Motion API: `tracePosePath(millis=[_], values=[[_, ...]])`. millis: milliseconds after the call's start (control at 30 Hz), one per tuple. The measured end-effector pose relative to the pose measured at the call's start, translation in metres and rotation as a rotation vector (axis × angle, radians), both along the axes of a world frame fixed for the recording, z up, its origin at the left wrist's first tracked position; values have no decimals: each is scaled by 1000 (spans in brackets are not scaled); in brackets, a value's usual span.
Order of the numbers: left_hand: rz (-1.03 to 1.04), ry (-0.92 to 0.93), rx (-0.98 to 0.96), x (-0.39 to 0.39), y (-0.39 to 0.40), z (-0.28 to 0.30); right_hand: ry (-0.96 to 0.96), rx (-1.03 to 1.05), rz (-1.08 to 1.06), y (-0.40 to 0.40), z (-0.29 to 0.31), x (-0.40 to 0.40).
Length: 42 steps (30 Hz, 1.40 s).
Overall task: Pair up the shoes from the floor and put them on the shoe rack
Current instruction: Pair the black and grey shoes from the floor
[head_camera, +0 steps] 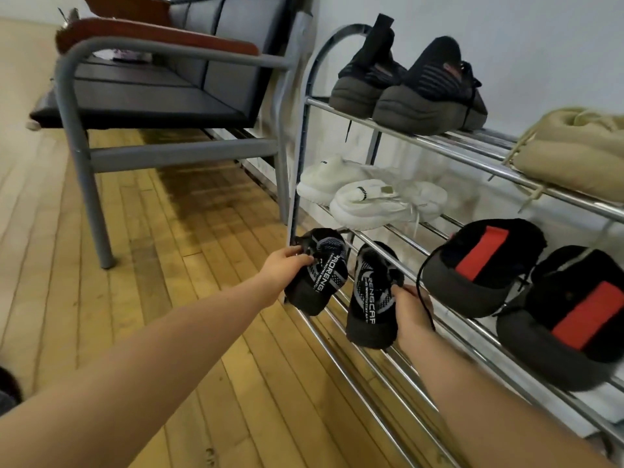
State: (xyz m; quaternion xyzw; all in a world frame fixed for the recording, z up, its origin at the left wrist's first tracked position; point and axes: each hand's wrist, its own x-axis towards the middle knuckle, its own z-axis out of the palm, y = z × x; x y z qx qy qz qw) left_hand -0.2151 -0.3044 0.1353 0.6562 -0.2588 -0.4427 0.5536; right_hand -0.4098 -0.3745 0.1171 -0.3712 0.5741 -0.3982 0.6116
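Two black knit shoes sit at frame centre, over the front rails of the rack [398,258]. Left hand [287,268] grips the left shoe [319,271] at its collar; right hand [410,307] grips the right shoe [373,295] likewise. Red-striped pair [526,292] rests just right, on the same tier.

Both bare forearms reach forward and slightly right, the left hand [287,265] with fingers curled in a closed grip, the right hand [410,312] likewise curled tight, wrists nearly straight, hands near together.
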Motion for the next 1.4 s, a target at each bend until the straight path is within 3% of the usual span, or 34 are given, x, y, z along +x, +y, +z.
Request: tracePosePath(millis=[167, 267, 367, 500, 733, 900, 1167, 1400], values=[[0, -19, -27, -2, -26, 0, -103, 22, -33, -6, -10, 5], [10, -86, -23, -8, -47, -3, -66, 37, -71, -11, -12, 13], [234, -167, -12, -2, -61, -13, -34, -22, -76, -14, -17, 24], [427, -4, 7, 7, -53, -38, -22, -83, -91, -17, -29, 29], [380, 210, -14, -19, -6, -70, 93, -100, -85, -11, -21, 28], [334, 233, -94, -38, -4, -58, 198, -128, -105, -12, -17, 35], [244, 113, -70, -3, -38, -29, 82, -130, -213, -5, -18, 49], [232, 163, 12, 14, -38, -39, 49, -90, -166, -5, -37, 70]])
